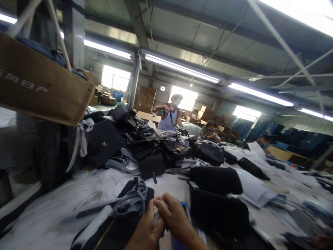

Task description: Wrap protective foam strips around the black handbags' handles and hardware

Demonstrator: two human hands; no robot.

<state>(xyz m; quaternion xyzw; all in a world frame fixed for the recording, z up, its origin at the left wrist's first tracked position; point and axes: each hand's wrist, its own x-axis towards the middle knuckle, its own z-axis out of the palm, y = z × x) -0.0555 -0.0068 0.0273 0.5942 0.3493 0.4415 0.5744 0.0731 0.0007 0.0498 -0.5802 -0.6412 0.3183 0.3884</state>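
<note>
My left hand and my right hand meet at the bottom centre, fingers curled together around a small whitish piece that is mostly hidden between them. Beneath and left of them lies a black bag with a gold zip. A strap wrapped in clear plastic rests coiled on that bag. Just right of my hands shows the edge of a blue object. Farther right, two black bags lie flat, one behind the other.
Black bags and wrapped straps are heaped across the table. White sheeting covers the left side. A brown bag hangs at upper left. A person in an apron stands behind the heap; others sit farther right.
</note>
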